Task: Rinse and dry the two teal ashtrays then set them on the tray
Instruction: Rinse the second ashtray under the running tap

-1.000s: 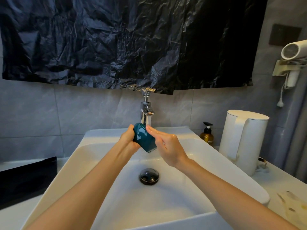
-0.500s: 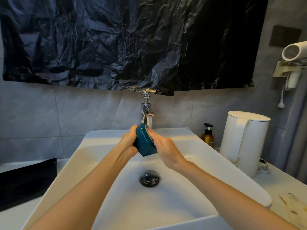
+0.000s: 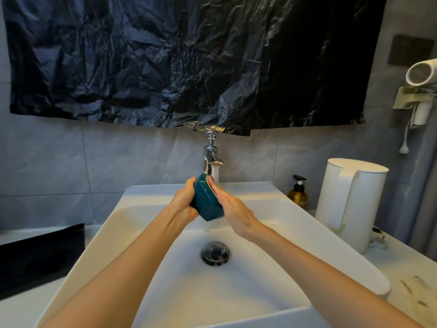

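Nearest, below both grips, the black drain stopper [image 3: 216, 253] sits in the white washbasin [image 3: 153, 191]. Above it the left grip [image 3: 183, 204] curls round the teal ashtray [image 3: 208, 202] and holds it on edge over the bowl. The right grip [image 3: 233, 209] lies with straight, wet fingers flat against the ashtray's right face, clasping nothing. Water from the chrome faucet [image 3: 210, 157], just behind the grips, runs onto the ashtray's top. Well left of the left grip a black tray [image 3: 40, 254] rests on the tabletop [image 3: 402, 261]. Well right of the right grip stand an amber pump bottle [image 3: 298, 195] and a white kettle [image 3: 350, 202]. Behind all of it hangs a black plastic sheet [image 3: 189, 60].
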A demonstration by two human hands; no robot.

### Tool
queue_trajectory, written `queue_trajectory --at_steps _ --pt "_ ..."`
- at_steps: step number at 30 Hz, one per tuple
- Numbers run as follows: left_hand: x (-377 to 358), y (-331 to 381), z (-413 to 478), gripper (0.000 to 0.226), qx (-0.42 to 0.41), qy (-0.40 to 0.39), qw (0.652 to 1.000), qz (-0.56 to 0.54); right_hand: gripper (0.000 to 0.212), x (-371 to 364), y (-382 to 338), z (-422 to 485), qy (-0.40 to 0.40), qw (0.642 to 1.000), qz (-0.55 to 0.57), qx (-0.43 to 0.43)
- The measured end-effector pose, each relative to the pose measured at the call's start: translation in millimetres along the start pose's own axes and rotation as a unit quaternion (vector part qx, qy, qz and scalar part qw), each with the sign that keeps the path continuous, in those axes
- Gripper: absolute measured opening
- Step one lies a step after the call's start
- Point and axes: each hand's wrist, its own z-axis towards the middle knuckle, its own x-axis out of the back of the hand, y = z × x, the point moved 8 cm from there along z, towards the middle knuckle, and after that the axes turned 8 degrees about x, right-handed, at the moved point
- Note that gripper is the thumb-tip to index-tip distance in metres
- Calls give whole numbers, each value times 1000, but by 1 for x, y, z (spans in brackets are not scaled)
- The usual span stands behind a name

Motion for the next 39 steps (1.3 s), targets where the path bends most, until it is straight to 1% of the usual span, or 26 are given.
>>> queue_trajectory --at_steps 1,3,5,6,7,9,10,11,14,16,19,20,22,24,26,30,33,34,35,36,37,38,39 --pt "-1 0 -1 26 -1 -4 1000 -1 56 -1 5 2 -17 1000 -10 -5" --pt "-2 1 -3 27 -10 -1 1000 13 55 0 13 -1 -59 996 -64 4" --pt "1 3 -2 28 -16 10 1000 21 47 11 17 -8 -93 980 -175 -11" --pt "3 4 -2 27 -16 11 999 25 45 22 16 -10 -82 968 -234 -23" --pt "3 4 -2 28 -18 9 999 36 43 35 14 -8 -43 959 -278 -32" --pt "1 6 -3 31 -28 1 996 79 39 62 -2 1 79 959 -271 -29" --pt "-2 7 -4 32 -35 -5 995 94 37 72 -14 7 124 959 -255 -14" --pt "-4 8 -5 33 -39 -15 994 106 37 78 -29 15 147 960 -239 0" --pt "-12 12 -12 36 -57 -42 985 157 49 88 -76 46 141 964 -222 45" --pt "-13 13 -15 39 -67 -43 976 202 53 85 -101 67 110 960 -247 69" --pt "-14 11 -17 42 -71 -37 968 238 50 71 -108 91 47 949 -304 73" --pt "-15 11 -18 43 -73 -40 967 242 48 69 -107 94 48 945 -315 69" --pt "-18 12 -19 43 -82 -48 965 243 45 69 -106 92 78 943 -316 71" --pt "-23 14 -21 42 -99 -59 961 253 44 67 -104 87 106 944 -298 89" --pt "-27 15 -23 40 -118 -68 950 280 44 65 -103 80 117 944 -287 110" --pt "-31 14 -26 39 -152 -83 923 345 44 58 -98 68 99 941 -297 128" --pt "-32 16 -30 34 -183 -85 904 378 45 60 -94 67 84 962 -241 99" --pt "-34 16 -34 33 -194 -86 897 388 44 63 -94 64 98 967 -214 93" --pt "-36 17 -37 32 -210 -88 886 404 42 68 -91 58 129 970 -189 86" --pt "-41 17 -42 31 -234 -91 870 424 40 75 -85 50 169 969 -162 75" --pt "-46 17 -46 31 -270 -93 846 450 36 82 -73 41 207 968 -133 48" --pt "-51 17 -50 30 -314 -93 815 479 32 88 -57 31 231 968 -97 4" --pt "-56 15 -54 30 -356 -89 777 512 28 91 -37 20 233 969 -49 -64"
